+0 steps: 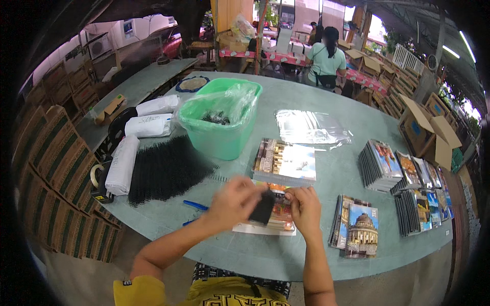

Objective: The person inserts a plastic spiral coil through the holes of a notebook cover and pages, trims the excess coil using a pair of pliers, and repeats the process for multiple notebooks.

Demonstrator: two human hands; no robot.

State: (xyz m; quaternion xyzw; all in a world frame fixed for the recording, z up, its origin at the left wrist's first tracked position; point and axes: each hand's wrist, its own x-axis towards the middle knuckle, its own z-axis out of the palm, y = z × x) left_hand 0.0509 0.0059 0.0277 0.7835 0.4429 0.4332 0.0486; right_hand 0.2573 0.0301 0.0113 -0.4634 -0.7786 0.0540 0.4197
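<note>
A black comb binding strip (263, 208) is being clamped in the grip of both the left hand (236, 198) and right hand (305, 206) above a picture notebook (278, 217) on the worktop (337, 178).

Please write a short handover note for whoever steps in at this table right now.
Left hand: blurred in motion, gripping the black comb spine. Right hand: holding the booklet beside the spine, over the table edge.
Supplies: pile of black spines to the left, unbound picture stack just ahead, green tub behind.
Done: bound booklets stacked at right.
Left: the booklet in hand looks unfinished; the stack ahead appears still unbound.
</note>
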